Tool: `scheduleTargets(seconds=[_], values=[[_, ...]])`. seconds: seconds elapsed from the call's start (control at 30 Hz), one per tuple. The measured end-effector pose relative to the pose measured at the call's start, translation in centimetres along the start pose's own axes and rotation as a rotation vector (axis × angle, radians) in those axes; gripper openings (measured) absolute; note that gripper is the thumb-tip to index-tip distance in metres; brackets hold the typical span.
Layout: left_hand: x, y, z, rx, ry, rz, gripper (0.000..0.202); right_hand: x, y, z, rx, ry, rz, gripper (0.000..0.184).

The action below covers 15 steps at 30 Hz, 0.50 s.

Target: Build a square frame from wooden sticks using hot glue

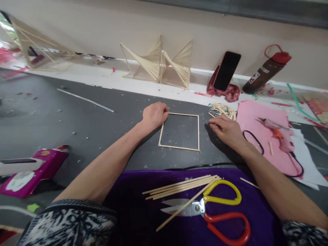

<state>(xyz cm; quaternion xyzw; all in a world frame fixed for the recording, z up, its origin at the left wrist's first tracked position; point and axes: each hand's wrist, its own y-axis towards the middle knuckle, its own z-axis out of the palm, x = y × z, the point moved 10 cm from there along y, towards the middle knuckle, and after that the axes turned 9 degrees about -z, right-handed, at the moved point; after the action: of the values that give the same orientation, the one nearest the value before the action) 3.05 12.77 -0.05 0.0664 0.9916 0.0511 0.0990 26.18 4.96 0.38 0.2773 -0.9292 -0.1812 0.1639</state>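
Note:
A square frame of thin wooden sticks [199, 133] lies flat on the grey table. At its far left corner, my left hand [155, 114] has its fingers closed on the frame, hiding that corner. My right hand [228, 131] is apart from the frame, to its right, over the table. Its fingers are curled together near a small pile of short stick pieces [225, 111]; whatever they may hold is too small to make out. Closer to me, several long sticks [179, 187] and scissors [197, 207] with one yellow and one red handle rest on purple cloth [133, 222].
A pink glue gun [282, 136] lies on pink cloth [246, 116] at right. Along the wall stand two twisted stick models [148, 66], a phone [227, 71] and a dark bottle [266, 73]. A clear glue stick [85, 100] and a magenta device [38, 172] are at left.

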Motion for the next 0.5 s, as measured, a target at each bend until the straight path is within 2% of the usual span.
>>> scheduleTargets(seconds=[0.27,0.5], values=[[-0.1,-0.1,-0.1,0.003,0.014,0.03,0.027,0.8,0.2,0.5,0.065,0.056,-0.008,0.015],[0.1,-0.2,-0.1,0.008,0.001,0.049,0.022,2.1,0.3,0.8,0.139,0.162,-0.012,0.011]])
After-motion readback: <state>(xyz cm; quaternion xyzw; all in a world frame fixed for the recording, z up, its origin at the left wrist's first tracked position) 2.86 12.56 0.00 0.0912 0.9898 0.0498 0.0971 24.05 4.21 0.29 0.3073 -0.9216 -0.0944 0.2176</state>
